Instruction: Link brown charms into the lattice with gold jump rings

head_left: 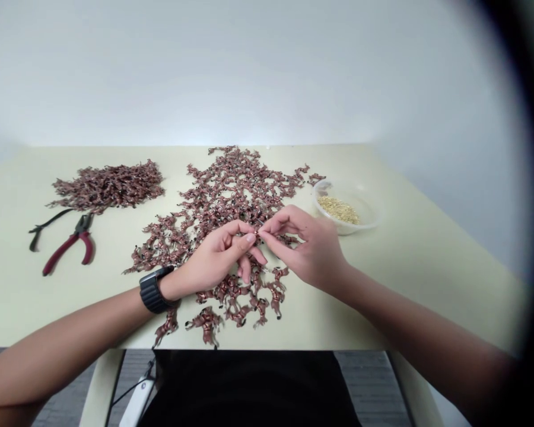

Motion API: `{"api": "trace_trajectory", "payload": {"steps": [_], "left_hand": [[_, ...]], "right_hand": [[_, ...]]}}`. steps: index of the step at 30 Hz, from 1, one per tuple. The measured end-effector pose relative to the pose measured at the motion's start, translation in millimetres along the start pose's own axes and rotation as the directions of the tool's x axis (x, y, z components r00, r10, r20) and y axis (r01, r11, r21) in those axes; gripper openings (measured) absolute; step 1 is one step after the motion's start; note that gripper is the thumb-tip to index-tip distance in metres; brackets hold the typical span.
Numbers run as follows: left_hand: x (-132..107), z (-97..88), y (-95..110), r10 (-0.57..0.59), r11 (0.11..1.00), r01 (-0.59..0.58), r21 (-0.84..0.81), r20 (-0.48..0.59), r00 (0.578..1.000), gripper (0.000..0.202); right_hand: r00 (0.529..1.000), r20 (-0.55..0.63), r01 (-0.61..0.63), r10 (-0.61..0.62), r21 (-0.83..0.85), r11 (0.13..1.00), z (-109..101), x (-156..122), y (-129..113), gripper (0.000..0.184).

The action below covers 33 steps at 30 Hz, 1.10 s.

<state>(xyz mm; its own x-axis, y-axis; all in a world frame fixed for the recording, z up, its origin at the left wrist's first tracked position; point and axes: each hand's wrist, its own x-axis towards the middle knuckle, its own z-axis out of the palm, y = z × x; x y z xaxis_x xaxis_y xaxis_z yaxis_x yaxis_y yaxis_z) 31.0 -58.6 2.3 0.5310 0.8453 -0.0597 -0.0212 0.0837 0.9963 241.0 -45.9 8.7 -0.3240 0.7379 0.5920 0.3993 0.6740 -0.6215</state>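
Note:
Over the middle of the table, my left hand (225, 255) and my right hand (309, 246) meet at their fingertips. Thumb and forefinger of each hand are pinched together around something tiny and reddish, too small to make out. Beneath and around them spreads a loose layer of small brown figures (235, 184), glossy with dark tips, which look like little animals. Several of these lie in front of my hands near the table's front edge. To the right of my right hand is a clear round plastic tub (368, 220) with small gold-coloured pieces (338, 210) in it.
A denser heap of similar brown pieces (109, 187) lies at the back left of the table (409, 279). Close in front of it are red-handled pliers (69, 246) and a thin black tool (48, 224). A pale wall (231, 71) stands behind the table.

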Motion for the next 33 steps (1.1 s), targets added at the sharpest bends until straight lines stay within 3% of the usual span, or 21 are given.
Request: {"api": "trace_trajectory", "payload": {"steps": [9,12,14,16,19,21,23,26,29,33], "left_hand": [[-3.3,3.1,-5.6,0.088,0.989,-0.08,0.125,-0.066,0.994,0.027],[-5.1,4.4,-8.4,0.131,0.971,-0.108,0.214,-0.096,0.987,0.026],[-6.0,4.4,-9.8,0.15,0.952,-0.112,0.284,-0.116,0.982,0.025],[-6.6,3.8,-10.7,0.162,0.939,-0.117,0.323,-0.118,0.98,0.024],[-6.8,2.9,-10.9,0.172,0.945,-0.137,0.298,-0.096,0.98,0.024],[-6.8,2.7,-10.4,0.175,0.95,-0.146,0.275,-0.086,0.981,0.024],[-6.5,2.8,-9.2,0.17,0.955,-0.144,0.26,-0.079,0.982,0.024],[-5.8,2.4,-6.7,0.143,0.969,-0.129,0.21,-0.055,0.988,0.024],[-5.3,1.4,-3.8,0.11,0.984,-0.105,0.148,-0.029,0.994,0.023],[-5.1,0.4,-1.9,0.103,0.988,-0.1,0.114,-0.023,0.994,0.024]], "right_hand": [[0.987,-0.028,0.151,-0.159,-0.182,0.972,4.3,-4.9,-3.8,0.015],[0.986,-0.055,0.142,-0.156,-0.204,0.969,8.9,-8.1,-6.3,0.015],[0.994,-0.079,0.06,-0.072,-0.146,0.987,11.3,-8.6,-6.9,0.016],[0.994,-0.064,-0.093,0.094,0.016,0.996,12.0,-7.5,-6.2,0.018],[0.95,0.069,-0.311,0.304,0.287,0.906,10.2,-4.1,-2.9,0.021],[0.938,0.113,-0.347,0.328,0.329,0.878,8.5,-1.9,0.0,0.02],[0.961,0.076,-0.275,0.265,0.25,0.928,7.2,-0.3,2.9,0.014],[1.0,0.019,0.01,-0.011,0.066,0.998,5.1,1.5,8.2,0.008],[0.959,0.038,0.282,-0.281,-0.026,0.959,2.1,2.8,16.0,0.02],[0.92,0.105,0.385,-0.376,-0.075,0.92,0.3,2.7,24.6,0.028]]}}
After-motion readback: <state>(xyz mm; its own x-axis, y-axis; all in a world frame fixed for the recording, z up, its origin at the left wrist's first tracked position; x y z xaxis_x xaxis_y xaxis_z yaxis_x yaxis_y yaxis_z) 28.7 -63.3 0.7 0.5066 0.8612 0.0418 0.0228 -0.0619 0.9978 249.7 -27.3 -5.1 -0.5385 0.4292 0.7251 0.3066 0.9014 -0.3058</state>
